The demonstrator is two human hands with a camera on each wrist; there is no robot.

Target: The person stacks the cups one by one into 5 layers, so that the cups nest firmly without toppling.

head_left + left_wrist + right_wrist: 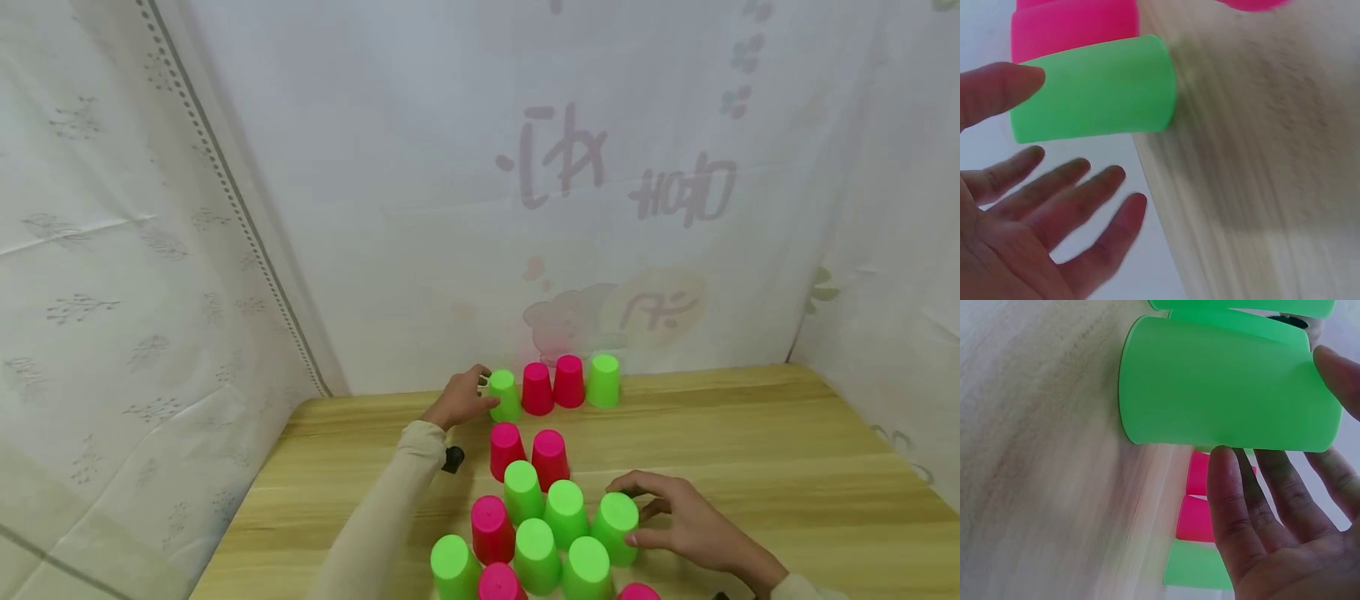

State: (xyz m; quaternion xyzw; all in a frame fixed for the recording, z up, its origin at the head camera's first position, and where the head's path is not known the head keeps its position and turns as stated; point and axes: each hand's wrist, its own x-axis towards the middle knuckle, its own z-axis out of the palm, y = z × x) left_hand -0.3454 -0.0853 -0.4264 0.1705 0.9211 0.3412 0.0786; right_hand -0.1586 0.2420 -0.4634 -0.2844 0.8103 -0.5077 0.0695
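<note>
While spread left fingers (1079, 187) flank one green cup (1094, 94), right fingers (1235, 500) touch another (1222, 384).

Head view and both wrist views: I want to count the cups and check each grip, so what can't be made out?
- Head view: the bottom edge cuts off the nearest pink cup, so the count is unsure.
- Head view: a small black object by the left sleeve is too small to identify.
- Left wrist: the left hand and table are motion-blurred; contact with the green cup is unclear.
- Right wrist: the right hand hides the cups behind it.
</note>
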